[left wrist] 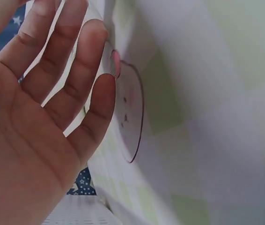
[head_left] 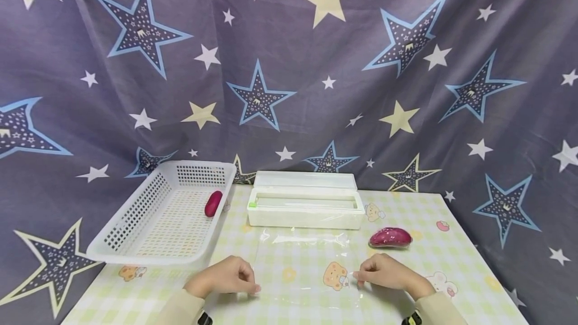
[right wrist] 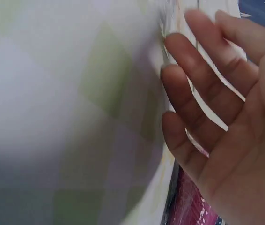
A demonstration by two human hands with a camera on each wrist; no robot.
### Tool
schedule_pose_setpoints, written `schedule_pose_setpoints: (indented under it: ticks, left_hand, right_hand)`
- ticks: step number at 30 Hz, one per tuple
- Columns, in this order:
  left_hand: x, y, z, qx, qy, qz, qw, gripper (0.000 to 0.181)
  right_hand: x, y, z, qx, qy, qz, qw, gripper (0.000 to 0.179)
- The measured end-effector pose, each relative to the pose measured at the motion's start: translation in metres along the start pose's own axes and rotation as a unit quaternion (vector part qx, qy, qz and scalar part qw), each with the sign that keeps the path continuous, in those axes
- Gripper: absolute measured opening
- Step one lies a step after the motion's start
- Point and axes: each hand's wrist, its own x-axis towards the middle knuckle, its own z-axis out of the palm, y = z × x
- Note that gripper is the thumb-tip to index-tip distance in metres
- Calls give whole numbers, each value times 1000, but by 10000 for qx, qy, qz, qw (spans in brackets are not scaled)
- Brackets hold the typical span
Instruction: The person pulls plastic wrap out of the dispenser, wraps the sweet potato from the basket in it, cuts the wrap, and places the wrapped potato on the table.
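A clear sheet of plastic wrap (head_left: 302, 285) lies in front of the white wrap dispenser box (head_left: 304, 217), its lid standing up behind. At the sheet's left edge, my left hand (head_left: 230, 276) pinches the film between thumb and forefinger; its other fingers are loosely bent in the left wrist view. My right hand (head_left: 388, 272) pinches the opposite edge, with its remaining fingers (right wrist: 188, 93) slightly curled and spread. Just beyond the right hand sits a shiny oblong purple-red item (head_left: 391, 237) covered in clear film, also partly visible in the right wrist view.
On the left stands a white perforated plastic basket (head_left: 149, 260) holding a smooth magenta oblong item (head_left: 213, 203). The table wears a green-and-white checked cloth (head_left: 433, 245) with cartoon prints. A star-patterned curtain (head_left: 289, 39) hangs right behind the table.
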Motion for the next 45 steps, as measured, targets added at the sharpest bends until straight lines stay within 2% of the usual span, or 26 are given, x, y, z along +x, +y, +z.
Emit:
schedule_pose_setpoints:
  ticks: [4,6,8,10,12,14,18,21,28,33,36,40,45]
  left_hand:
    - [2,-2,5,122,37,163,9998,16]
    - [3,-3,6,350,135,356,9987,18]
    - [4,-4,6,755,291,448,9957,29]
    - [4,-2,7,1300,477,442,9894,46]
    - [4,0,7,1798,593,356,9813,64]
    - [4,1,8,2052,617,216,9765,77]
    - [6,0,9,2014,546,49,9780,88]
    - [10,-3,8,1953,496,-12,9795,91]
    - [18,-2,3,1741,534,-54,9833,91]
    - [18,-2,2,1722,462,-135,9839,90]
    - [16,-1,1,1607,440,-79,9860,89]
    - [14,0,-2,1520,565,-27,9868,86]
    - [12,9,-9,1612,825,-7,9835,78]
  right_hand:
    - [4,3,6,-240,151,-72,9996,21]
    - [6,5,8,-310,170,-131,9993,19]
    - [7,6,9,-401,202,-150,9989,21]
    - [8,6,10,-561,288,-174,9979,26]
    - [7,5,9,-770,417,-163,9960,34]
    - [7,4,9,-1033,550,-176,9930,44]
    - [7,4,7,-1335,576,-161,9892,67]
    - [8,5,4,-1331,522,-142,9896,75]
    - [13,8,-2,-1166,542,-221,9915,71]
    - [14,10,-3,-1077,553,-244,9923,70]
    - [15,11,-3,-1029,639,-258,9923,66]
    - [14,12,-4,-874,758,-274,9929,59]
    - [13,5,-9,-657,984,-233,9927,51]
